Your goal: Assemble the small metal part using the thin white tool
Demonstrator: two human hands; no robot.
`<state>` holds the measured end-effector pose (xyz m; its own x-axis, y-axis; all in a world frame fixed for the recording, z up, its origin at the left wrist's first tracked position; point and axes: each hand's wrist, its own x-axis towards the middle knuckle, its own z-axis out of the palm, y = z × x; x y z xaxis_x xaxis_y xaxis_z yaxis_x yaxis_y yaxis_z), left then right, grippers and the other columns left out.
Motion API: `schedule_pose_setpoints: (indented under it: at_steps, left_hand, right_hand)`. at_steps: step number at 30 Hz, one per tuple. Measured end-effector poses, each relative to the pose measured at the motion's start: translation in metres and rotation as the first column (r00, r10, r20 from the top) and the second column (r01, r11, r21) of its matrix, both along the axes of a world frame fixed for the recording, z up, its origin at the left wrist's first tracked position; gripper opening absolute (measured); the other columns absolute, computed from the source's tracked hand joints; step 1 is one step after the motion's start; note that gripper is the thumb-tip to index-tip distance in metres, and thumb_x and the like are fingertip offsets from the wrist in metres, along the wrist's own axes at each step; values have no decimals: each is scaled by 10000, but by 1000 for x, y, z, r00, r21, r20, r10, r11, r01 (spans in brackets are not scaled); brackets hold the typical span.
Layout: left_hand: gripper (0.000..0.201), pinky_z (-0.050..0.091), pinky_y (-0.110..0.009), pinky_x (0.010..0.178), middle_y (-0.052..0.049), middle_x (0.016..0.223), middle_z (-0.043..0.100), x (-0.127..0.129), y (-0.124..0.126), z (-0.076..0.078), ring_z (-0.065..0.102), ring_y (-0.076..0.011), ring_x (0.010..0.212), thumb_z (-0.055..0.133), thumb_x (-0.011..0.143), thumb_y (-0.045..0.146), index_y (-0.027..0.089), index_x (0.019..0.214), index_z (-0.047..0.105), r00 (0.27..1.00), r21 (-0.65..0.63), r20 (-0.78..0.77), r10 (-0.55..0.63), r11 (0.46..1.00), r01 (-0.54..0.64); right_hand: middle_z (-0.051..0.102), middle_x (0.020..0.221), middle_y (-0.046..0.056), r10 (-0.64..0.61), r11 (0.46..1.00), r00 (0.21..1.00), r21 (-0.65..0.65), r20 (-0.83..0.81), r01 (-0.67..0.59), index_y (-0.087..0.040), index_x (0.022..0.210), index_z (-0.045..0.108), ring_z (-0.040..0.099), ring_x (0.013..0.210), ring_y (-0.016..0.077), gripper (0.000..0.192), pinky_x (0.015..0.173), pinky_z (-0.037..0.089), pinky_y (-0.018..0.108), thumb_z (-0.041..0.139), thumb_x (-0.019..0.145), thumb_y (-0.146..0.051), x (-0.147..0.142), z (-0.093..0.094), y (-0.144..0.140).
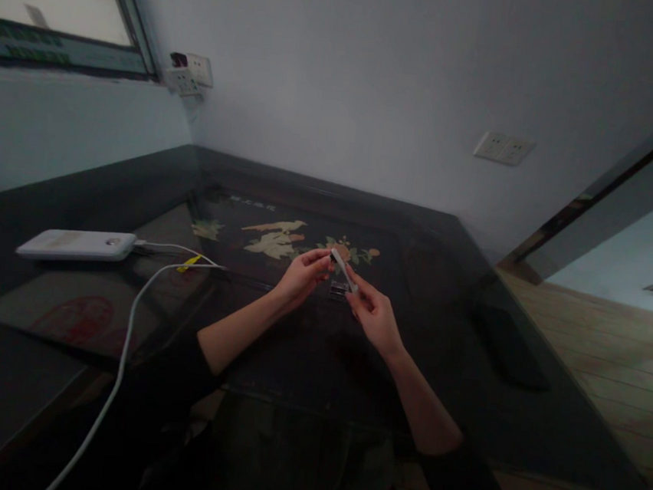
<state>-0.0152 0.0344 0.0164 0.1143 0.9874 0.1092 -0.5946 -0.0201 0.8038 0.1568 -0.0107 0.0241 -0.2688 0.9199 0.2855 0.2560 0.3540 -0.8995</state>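
Both hands, left (300, 277) and right (371, 315), grip a slim white stick (343, 268).

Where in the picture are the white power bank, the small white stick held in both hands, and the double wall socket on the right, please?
white power bank (77, 244), head view, middle of its top face.
small white stick (343, 269), head view, middle of its length between the two hands.
double wall socket (504, 148), head view, centre of the plate.

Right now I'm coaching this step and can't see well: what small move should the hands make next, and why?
Probably lower the small white strip toward the dark table under it. Both the left hand and right hand pinch its ends in mid-air, tilted, above a small clear piece lying on the table; resting it there would steady it. What the strip is stays unclear.
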Motion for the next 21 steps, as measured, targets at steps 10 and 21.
schedule_pose_setpoints:
  at_steps: [10,21]
  left_hand:
    - [404,431,-182,620,-58,876,693,2,0,0,600,-90,723,848,566,339,143,895,721,1000,-7,-6,-8,1000,8]
    - [422,418,-192,621,-26,848,686,1,2,-5,568,-68,673,843,572,326,165,943,721,998,-18,-55,-10,1000,9]
  right_hand:
    - [428,617,-46,57,996,996,-66,-69,-62,-206,1343,543,294,461,55,507,406,252,185,573,849,-316,0,-3,2]
    - [623,1275,56,-100,981,994,170,53,90,-235,1317,567,627,1056,215,445,888,497,326,518,876,-224,7,-10,11]
